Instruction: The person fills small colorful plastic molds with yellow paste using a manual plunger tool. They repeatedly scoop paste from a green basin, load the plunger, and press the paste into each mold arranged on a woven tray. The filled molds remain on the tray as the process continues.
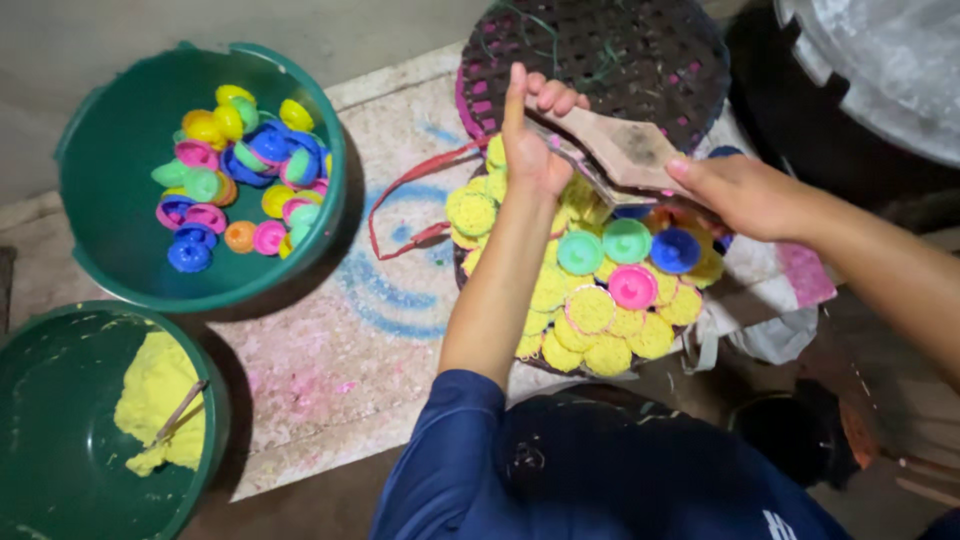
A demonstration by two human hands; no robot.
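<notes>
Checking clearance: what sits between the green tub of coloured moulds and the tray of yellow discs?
Head view: bare speckled floor with blue chalk-like marks, crossed by a red cord near the tray. Nothing else beside the tub.

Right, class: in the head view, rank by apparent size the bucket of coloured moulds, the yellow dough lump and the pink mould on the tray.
1. Bucket of coloured moulds
2. Yellow dough lump
3. Pink mould

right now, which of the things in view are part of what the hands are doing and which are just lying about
In use:
- left hand and right hand, both gripping the flat brownish wooden paddle
- round yellow patterned dough discs with small coloured plastic moulds on a tray below

Lying about:
- green plastic basin of spare coloured moulds
- green plastic basin of yellow dough
- dark woven round tray
</notes>
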